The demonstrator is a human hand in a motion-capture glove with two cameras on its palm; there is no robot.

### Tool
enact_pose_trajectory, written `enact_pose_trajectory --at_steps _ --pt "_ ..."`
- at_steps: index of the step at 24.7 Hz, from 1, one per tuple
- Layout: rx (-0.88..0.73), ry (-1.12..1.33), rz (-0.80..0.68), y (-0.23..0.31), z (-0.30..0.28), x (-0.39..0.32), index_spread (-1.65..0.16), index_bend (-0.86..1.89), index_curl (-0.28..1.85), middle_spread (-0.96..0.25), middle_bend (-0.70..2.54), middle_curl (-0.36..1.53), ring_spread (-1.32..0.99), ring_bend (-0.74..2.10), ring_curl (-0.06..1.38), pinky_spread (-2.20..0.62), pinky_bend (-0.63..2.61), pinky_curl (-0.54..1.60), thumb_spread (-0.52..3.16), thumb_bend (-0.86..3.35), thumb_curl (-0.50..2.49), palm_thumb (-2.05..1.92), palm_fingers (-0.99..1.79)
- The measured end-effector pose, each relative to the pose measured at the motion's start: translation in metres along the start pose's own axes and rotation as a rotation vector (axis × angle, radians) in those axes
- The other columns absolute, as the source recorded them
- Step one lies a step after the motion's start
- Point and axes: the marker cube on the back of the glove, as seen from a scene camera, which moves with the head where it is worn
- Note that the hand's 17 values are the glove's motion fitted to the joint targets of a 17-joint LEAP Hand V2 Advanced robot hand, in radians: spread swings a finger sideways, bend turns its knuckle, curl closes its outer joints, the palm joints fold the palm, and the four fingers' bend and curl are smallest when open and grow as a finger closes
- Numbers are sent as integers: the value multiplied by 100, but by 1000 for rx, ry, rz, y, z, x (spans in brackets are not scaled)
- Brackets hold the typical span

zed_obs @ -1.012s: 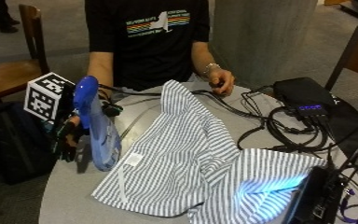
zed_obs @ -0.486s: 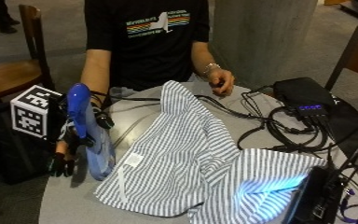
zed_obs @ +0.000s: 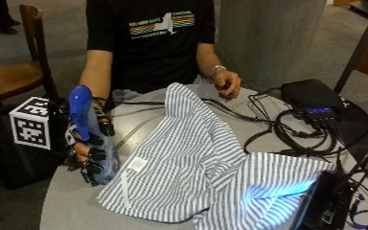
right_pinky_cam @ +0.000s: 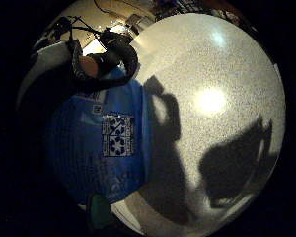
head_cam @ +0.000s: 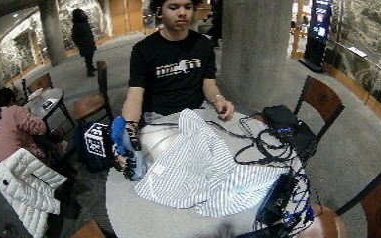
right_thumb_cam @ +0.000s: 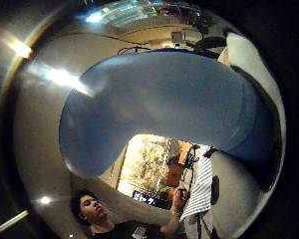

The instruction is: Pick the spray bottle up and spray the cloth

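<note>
Gloved right hand gripping spray bottle, striped cloth beside, cables beyond

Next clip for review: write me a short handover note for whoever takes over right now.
Right hand: gloved, fingers curled round the blue spray bottle, holding it upright at the table edge beside the striped cloth.
Bare hand: holds the cloth's far edge.
Done: bottle gripped; whether its base is off the table is unclear.
Left: aim the nozzle at the cloth and spray.
</note>
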Motion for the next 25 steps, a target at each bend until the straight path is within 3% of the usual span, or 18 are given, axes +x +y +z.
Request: enact_pose_trajectory --at_steps 11,18,25 --pt "-75 -5 -44 10 0 -14 -20 34 43 -4 39 40 1 39 34 32 47 25 62 -2 61 109 98" --pt "-328 23 -1 27 20 -57 -20 27 44 -4 34 41 0 36 34 32 43 25 60 -5 63 102 106" --pt "-586 128 152 41 55 -78 -20 21 46 -4 32 42 0 33 35 30 41 26 63 -3 63 99 109"
